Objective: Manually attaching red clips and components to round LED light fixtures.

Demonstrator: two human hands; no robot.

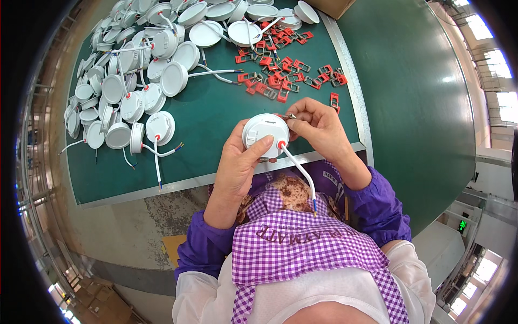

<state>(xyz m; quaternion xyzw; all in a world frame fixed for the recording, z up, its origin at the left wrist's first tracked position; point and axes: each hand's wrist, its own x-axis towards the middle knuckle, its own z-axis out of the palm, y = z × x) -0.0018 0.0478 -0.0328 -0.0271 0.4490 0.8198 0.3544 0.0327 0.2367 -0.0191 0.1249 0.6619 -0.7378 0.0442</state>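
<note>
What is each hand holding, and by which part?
Left hand: a round white lamp, by its rim and flat face. Right hand: a small metal clip, exact grip unclear.

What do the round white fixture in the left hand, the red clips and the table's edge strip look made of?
Round white fixture: probably satin plastic, smooth and even, possibly painted metal.
Red clips: likely plastic, opaque and evenly coloured; greyish portions look metallic.
Edge strip: apparently dull metal, silver-grey.
</note>
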